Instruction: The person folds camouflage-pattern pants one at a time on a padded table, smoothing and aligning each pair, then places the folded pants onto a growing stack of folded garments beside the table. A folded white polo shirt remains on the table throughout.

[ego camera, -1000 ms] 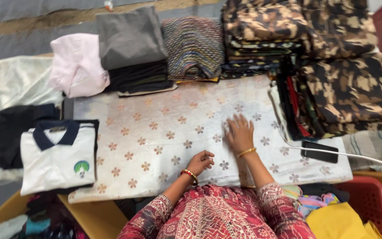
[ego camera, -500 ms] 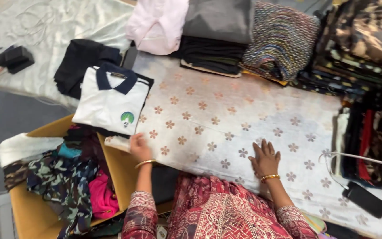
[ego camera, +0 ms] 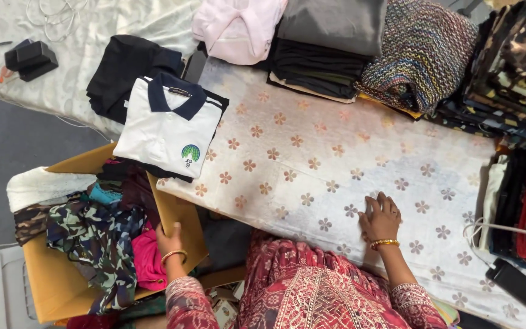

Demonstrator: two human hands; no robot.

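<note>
My right hand lies flat, fingers spread, on the white cloth with orange flowers that covers the table. A gold bangle sits on that wrist. My left hand, also with a bangle, is down in an open cardboard box at the table's left. It rests against the box's inner wall, touching a pink garment. Its fingers are too hidden to tell whether they hold anything. A camouflage garment lies in the box beside it. A folded white polo shirt with a navy collar sits on the table's left corner.
Folded clothes line the far edge: a black garment, a pink one, a grey and black pile, a multicoloured knit, and camouflage stacks at right. A black phone on a white cable lies at near right.
The view has swung left and down. My left hand left the table's edge and went down into the cardboard box. My right hand stays flat on the cloth.
</note>
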